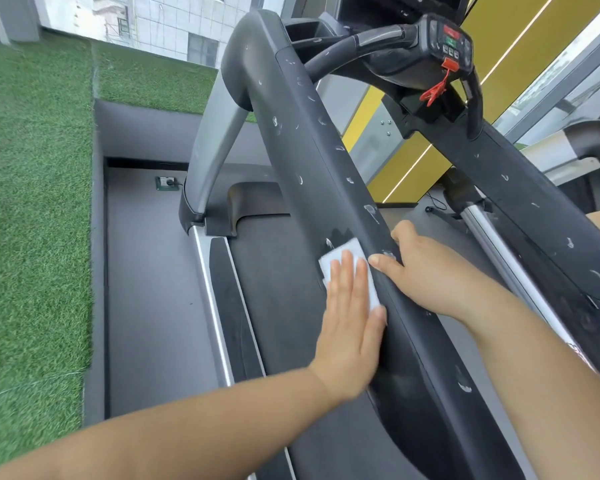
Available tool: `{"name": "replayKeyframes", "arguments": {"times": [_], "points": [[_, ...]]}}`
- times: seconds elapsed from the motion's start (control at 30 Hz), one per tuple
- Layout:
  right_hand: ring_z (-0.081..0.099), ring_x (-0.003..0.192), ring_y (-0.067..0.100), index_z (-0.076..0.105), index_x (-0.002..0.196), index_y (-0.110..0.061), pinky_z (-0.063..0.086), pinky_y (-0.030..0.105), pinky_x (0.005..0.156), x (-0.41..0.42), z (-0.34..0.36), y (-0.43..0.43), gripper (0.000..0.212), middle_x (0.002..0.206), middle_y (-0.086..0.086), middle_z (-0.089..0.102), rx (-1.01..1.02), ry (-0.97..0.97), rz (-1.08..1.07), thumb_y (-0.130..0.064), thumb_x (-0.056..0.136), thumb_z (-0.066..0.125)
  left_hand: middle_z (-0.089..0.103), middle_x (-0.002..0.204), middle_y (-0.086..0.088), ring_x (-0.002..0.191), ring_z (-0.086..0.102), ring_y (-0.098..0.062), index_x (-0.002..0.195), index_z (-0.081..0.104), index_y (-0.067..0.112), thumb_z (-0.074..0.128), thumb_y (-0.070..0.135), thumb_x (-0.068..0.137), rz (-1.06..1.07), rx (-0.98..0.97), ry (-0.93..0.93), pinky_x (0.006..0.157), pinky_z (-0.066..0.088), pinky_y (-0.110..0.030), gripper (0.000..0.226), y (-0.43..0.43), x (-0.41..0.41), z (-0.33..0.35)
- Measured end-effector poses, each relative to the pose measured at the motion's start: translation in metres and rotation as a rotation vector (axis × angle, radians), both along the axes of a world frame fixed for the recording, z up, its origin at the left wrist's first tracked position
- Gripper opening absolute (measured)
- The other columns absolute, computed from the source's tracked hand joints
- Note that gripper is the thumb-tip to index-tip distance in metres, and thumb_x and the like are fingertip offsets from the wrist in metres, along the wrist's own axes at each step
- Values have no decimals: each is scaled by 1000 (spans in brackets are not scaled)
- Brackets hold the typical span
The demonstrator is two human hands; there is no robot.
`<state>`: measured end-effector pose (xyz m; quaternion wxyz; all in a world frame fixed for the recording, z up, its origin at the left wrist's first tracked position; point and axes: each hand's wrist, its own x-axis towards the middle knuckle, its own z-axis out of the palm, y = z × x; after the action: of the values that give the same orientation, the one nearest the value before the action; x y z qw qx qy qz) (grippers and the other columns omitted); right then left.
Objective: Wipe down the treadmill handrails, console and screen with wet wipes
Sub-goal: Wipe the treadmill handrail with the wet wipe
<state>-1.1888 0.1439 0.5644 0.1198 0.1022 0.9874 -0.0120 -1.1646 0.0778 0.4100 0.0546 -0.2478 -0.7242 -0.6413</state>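
The screen [406, 3] is cut off by the top edge, and only the lower console [447, 39] with its red clip [437, 90] shows. Most of the wipe [343, 251] is hidden under the left hand [350, 323], whose straight fingers press it flat against the broad face of the near handrail [309, 150], about halfway along. The right hand [430, 271] holds the same rail from the other side, just beside the wipe. Its thumb [381, 262] lies over the top, while its fingers go round the rail out of sight. White smears dot this rail and the far handrail [520, 188].
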Motion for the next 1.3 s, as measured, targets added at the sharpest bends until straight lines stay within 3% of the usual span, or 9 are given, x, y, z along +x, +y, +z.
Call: {"name": "replayKeyframes", "arguments": {"times": [0.17,0.33,0.47,0.57,0.63,0.8,0.93,1.13,1.3], "points": [[54,93,27,35,118,-9,45,36,76,-1,1,-2,38,102,6,53,7,15,-2,-42,99,40,-22,150,11,136,-29,0,143,-11,20,16,34,98,81,65,-160,108,-19,-12,54,3,-32,23],[53,91,23,35,119,-11,44,34,74,0,0,-1,39,100,1,49,1,22,-2,-43,98,42,-28,151,13,139,-27,-4,143,-15,29,8,56,95,11,82,-59,112,-18,-19,60,3,1,1],[50,90,16,40,120,-13,39,30,68,-6,3,6,50,97,-8,49,-48,22,-52,-51,90,52,-24,147,20,132,-29,7,137,-15,32,20,25,104,58,161,-276,100,-16,0,49,-1,-38,23],[57,96,16,40,130,-14,47,32,76,-19,7,7,70,107,-5,57,-121,90,-77,-58,81,62,-27,145,18,131,-33,6,136,-18,28,20,23,103,27,120,-211,103,-18,-6,50,1,-18,22],[62,81,12,33,136,-14,47,32,73,-30,10,0,77,104,-2,62,-171,157,-70,-56,80,64,-31,147,16,134,-33,4,140,-19,27,16,31,99,-5,111,-156,107,-19,-11,54,1,1,12],[56,83,20,42,124,-9,41,31,64,-52,6,-14,61,91,2,60,69,131,-21,-51,85,61,-23,153,10,135,-26,3,146,-14,18,18,25,103,45,155,-322,99,-15,2,54,0,-32,22],[51,102,25,42,124,-7,39,32,73,-56,8,-13,62,118,8,55,65,97,-23,-50,85,63,-22,151,16,135,-25,7,144,-16,23,20,34,102,65,166,-307,105,-15,-5,56,6,-5,25],[45,90,21,42,121,-9,35,31,68,-55,7,-11,56,97,-1,46,43,96,3,-49,87,61,-18,149,23,138,-19,4,147,-16,24,18,26,104,95,256,-485,112,-9,-18,55,-2,-51,30],[47,95,21,39,129,-12,32,29,70,-55,7,-8,60,106,1,49,11,108,19,-50,87,60,-22,151,17,137,-23,6,143,-15,27,17,39,99,70,159,-218,112,-12,-14,56,2,-12,19]]}}
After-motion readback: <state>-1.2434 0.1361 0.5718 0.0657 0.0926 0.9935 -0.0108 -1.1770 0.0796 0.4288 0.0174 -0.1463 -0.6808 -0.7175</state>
